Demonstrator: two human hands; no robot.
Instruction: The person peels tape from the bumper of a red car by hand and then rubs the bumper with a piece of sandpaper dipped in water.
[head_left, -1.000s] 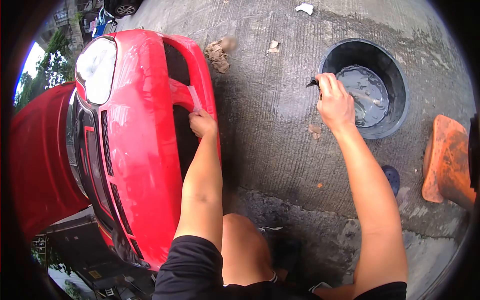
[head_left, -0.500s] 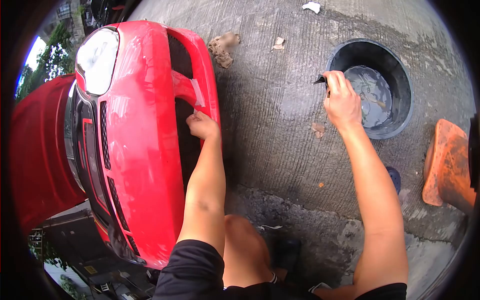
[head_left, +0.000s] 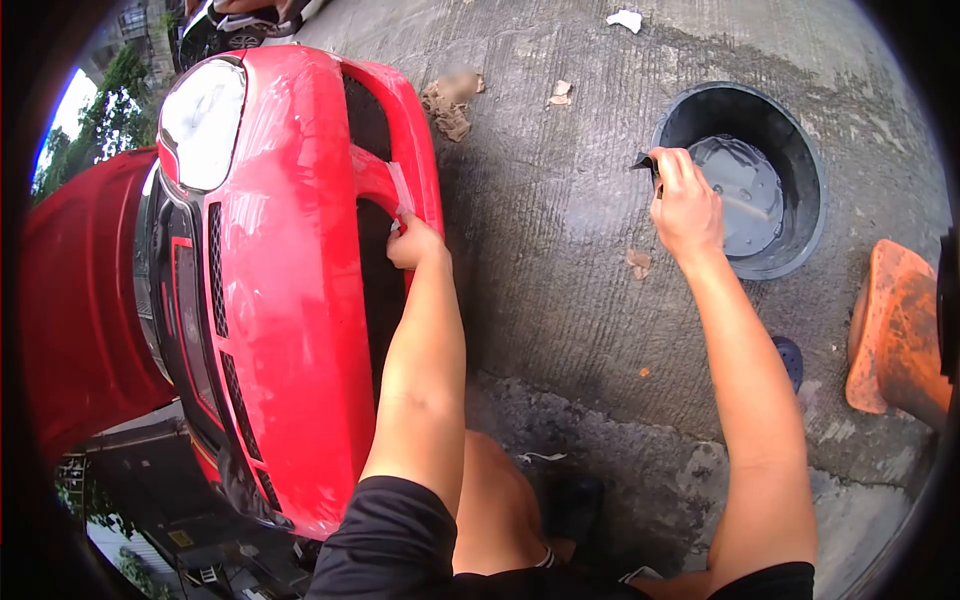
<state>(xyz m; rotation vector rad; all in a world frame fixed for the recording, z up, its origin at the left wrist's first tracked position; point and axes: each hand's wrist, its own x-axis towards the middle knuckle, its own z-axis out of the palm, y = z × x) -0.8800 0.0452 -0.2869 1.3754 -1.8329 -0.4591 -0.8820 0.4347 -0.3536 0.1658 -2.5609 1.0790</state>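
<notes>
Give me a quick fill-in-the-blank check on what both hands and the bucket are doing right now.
1. The left hand rests on the ____ bumper.
2. The right hand pinches a small dark piece at the rim of the black ____.
3. The bucket holds grey ____.
4. A strip of pale ____ sits on the bumper just above the left hand.

Missing words: red; bucket; water; tape

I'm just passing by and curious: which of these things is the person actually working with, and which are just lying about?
In use:
red bumper, touched by the left hand
dark scrap, pinched in the right hand
black tub holding water, under that hand

Lying about:
crumpled rag
white scrap
orange block
</notes>
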